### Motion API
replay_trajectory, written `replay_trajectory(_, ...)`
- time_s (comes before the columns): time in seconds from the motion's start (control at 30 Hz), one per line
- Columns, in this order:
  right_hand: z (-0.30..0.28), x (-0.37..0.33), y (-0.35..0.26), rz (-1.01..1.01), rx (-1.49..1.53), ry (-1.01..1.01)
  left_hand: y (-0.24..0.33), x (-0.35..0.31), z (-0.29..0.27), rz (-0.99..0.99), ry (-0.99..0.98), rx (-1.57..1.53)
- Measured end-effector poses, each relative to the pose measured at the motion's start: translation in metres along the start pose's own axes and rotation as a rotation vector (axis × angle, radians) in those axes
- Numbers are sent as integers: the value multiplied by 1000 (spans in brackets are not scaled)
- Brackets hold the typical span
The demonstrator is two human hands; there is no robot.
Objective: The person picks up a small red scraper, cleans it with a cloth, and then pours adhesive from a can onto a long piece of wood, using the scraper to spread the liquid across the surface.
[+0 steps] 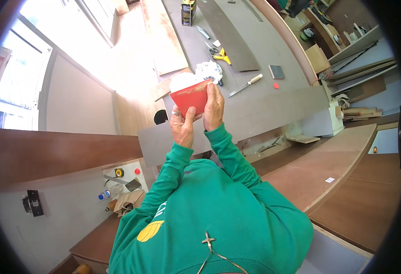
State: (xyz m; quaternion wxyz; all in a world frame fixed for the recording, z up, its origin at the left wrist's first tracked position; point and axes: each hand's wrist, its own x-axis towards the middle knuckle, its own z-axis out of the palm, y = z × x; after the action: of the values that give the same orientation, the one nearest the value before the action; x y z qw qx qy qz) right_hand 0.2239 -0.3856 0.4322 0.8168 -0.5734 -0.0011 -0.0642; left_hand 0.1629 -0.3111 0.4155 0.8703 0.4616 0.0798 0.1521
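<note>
A flat red square-edged piece (192, 97) with a brownish, worn-looking top edge is held up in front of me over the near part of the grey table. My left hand (182, 128), with a ring on one finger, grips its lower left part, the thumb on the red face. At its right edge my right hand (213, 107) is closed on it, thumb near the upper corner. Just beyond it lies a crumpled white cloth (209, 70), partly hidden by the piece. To the right is a pale-handled knife or saw (246, 85) with a narrow blade.
Farther along the grey table (273, 107) lie a yellow-handled tool (222, 55), scissors (211, 48), a dark box (188, 12) and a long dark board (230, 36). A small dark block (276, 72) and red disc (276, 86) lie right. Shelves (360, 86) hold boards.
</note>
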Motion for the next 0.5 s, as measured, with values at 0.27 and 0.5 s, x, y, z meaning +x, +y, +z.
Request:
replay_trajectory(0.27, -4, 25, -20, 190, 278, -239, 14, 21, 8, 52, 52, 20)
replay_trajectory(0.5, -28, 30, -28, 269, 352, -417, 14, 28, 13, 98, 56, 24)
